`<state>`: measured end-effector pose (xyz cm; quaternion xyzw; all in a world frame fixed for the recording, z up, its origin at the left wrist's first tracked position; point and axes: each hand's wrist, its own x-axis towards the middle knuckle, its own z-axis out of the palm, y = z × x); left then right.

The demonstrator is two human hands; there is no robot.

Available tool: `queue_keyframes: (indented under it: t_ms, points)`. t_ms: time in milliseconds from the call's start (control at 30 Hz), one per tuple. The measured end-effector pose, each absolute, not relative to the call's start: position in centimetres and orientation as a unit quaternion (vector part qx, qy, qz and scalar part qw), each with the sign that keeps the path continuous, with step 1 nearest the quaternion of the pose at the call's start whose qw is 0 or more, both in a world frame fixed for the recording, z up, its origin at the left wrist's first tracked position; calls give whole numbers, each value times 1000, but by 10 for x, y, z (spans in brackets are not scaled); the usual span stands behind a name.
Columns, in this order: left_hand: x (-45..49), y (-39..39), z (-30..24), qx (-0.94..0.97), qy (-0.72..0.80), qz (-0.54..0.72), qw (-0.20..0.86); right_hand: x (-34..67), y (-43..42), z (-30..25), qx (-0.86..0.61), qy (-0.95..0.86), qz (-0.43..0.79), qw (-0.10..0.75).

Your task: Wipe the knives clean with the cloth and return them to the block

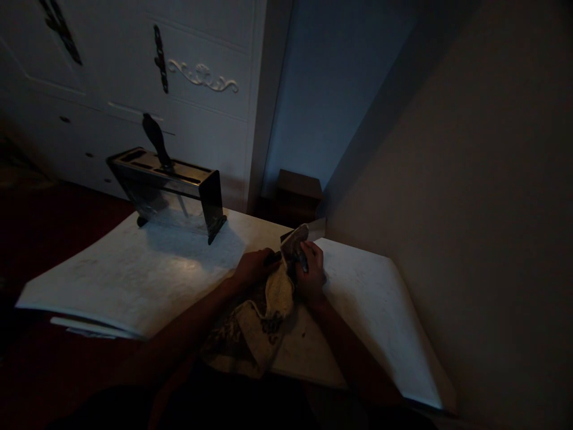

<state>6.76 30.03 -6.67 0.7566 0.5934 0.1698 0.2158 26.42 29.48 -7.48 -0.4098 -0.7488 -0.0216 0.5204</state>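
My left hand (253,267) is closed around the dark handle of a knife. The knife's blade (313,229) points right and away toward the wall. My right hand (312,272) is closed on a patterned cloth (255,325), pressing it around the blade near the handle. The cloth hangs down over the near edge of the pale table (147,275). The scene is dim and details are hard to make out.
A clear knife block (172,191) with one dark-handled knife (156,137) in it stands at the table's far left. White cabinet doors (134,77) are behind it. A wall (470,209) runs along the right. A small brown box (299,185) sits beyond the table.
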Motion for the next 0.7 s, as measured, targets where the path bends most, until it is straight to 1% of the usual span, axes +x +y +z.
queue_keyframes:
  t_ms: [100, 233, 500, 700]
  points:
    - [69, 299, -66, 781, 573, 139, 204, 263, 296, -76, -402, -782, -55, 473]
    - [68, 299, -70, 789, 561, 150, 199, 267, 304, -79, -418, -791, -79, 439]
    - [68, 299, -74, 813, 540, 143, 165, 290, 322, -78, -446, -772, -92, 443]
    - [66, 299, -77, 812, 536, 160, 168, 293, 319, -76, -435, -775, -91, 449]
